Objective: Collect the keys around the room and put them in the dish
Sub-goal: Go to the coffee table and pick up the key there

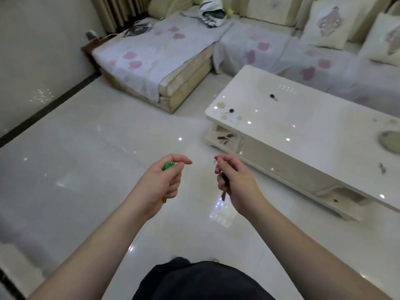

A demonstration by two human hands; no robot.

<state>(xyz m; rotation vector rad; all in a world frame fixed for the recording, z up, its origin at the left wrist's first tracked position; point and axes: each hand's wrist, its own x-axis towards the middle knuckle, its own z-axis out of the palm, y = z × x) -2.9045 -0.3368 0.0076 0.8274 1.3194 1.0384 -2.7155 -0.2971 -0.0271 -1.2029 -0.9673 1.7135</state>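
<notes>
My left hand (164, 180) is closed around a key with a green head (168, 166); its brass tip pokes out below the palm. My right hand (233, 180) grips a dark-headed key (223, 192) on a small ring, blade hanging down. Both hands hover over the floor, left of the white coffee table (313, 148). Two black-headed keys lie on the table's far left end, one (273, 97) farther back, one (230, 110) near the corner. A greyish dish (389, 140) sits at the table's right edge, partly cut off. Another small key (382, 167) lies near the table's front edge.
Small dark items (225, 138) rest on the table's lower shelf. A sofa (281, 50) with a floral cover wraps behind the table, with cushions and a bag on it. Glossy white tile floor (86, 169) spreads to the left, bounded by a wall.
</notes>
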